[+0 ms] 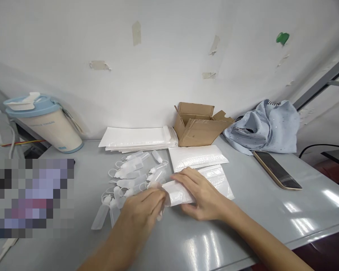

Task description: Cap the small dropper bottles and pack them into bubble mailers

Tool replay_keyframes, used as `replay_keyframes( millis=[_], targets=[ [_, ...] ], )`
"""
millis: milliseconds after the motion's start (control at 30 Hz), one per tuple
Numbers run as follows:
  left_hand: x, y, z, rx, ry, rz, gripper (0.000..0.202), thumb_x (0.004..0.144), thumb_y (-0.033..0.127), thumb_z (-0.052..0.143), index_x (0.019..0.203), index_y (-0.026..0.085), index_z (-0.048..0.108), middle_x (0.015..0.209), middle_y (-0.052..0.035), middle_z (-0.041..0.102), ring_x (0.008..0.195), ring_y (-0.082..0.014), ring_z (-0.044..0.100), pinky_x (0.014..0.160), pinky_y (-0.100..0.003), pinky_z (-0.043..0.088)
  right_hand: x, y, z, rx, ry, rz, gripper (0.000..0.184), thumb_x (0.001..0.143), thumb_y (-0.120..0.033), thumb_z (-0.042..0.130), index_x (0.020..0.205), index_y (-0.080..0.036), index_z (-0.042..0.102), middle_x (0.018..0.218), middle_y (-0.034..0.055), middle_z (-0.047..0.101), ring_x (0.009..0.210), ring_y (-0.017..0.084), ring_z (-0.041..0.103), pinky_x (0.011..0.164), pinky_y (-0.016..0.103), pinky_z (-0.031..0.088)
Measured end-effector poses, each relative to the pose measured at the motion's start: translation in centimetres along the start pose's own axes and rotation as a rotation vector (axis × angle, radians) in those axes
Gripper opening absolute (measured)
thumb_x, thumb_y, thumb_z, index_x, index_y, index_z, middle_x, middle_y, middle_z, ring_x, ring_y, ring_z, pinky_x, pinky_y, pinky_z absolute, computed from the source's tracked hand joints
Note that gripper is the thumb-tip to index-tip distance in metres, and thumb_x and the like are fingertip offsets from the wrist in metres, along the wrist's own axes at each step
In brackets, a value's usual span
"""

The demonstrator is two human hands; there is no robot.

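My right hand [201, 195] is closed round a white padded mailer [178, 194], thumb below and fingers over the top. At the mailer's left end, its mouth, my left hand [144, 205] is closed in a pinch. What it pinches is mostly hidden; a small whitish piece [160, 214] shows just under its fingertips. To the left lie several translucent squeeze bottles [101, 215] with capped tips and loop straps. Two more padded mailers, one farther back [196, 156] and one partly behind my right hand [218, 178], rest flat on the table.
A stack of white mailers [135, 137] and an open cardboard box [202, 130] stand by the wall. A tumbler [49, 126] and a blurred-out device [34, 197] are at left. On the right are a blue cloth bag [267, 128] and a phone [277, 170].
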State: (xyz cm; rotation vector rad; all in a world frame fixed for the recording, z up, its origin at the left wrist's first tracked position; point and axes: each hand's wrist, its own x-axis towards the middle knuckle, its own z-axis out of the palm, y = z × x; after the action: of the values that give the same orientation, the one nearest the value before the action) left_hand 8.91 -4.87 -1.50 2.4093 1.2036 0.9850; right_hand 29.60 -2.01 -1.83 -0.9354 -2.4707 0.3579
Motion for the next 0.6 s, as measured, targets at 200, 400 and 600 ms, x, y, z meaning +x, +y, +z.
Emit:
replay_keyframes(
  millis=[200, 400, 600],
  targets=[
    [0.6, 1.4, -1.4, -0.276, -0.181, -0.33, 0.028, 0.086, 0.02, 0.043, 0.06, 0.02, 0.055, 0.051, 0.0047, 0.047, 0.046, -0.0096, 0.042, 0.043, -0.021, 0.032, 0.0, -0.2, 0.1, -0.002, 0.018, -0.024, 0.059, 0.065, -0.015, 0.053, 0.123, -0.011, 0.046, 0.105, 0.0129, 0.055, 0.092, 0.025, 0.05, 0.081, 0.042, 0.046],
    [1.1, 0.7, -2.5, -0.304, 0.137, -0.676, 0.036, 0.078, 0.044, 0.061, 0.109, 0.026, 0.06, 0.101, -0.0023, 0.066, 0.077, -0.018, 0.064, 0.053, -0.022, 0.046, -0.2, 0.5, -1.5, -0.034, 0.077, 0.001, 0.064, 0.066, -0.017, 0.054, 0.129, -0.012, 0.04, 0.109, 0.0133, 0.052, 0.097, 0.026, 0.048, 0.084, 0.043, 0.045],
    [1.7, -0.6, -2.3, -0.559, -0.444, -0.771, 0.041, 0.087, 0.046, 0.044, 0.059, 0.017, 0.052, 0.048, 0.0028, 0.052, 0.041, -0.0096, 0.046, 0.042, -0.02, 0.032, -0.2, -0.8, -1.1, -0.195, 0.172, -0.175, 0.06, 0.074, -0.023, 0.057, 0.129, -0.005, 0.04, 0.12, 0.0202, 0.05, 0.111, 0.032, 0.046, 0.09, 0.049, 0.042]
  ],
)
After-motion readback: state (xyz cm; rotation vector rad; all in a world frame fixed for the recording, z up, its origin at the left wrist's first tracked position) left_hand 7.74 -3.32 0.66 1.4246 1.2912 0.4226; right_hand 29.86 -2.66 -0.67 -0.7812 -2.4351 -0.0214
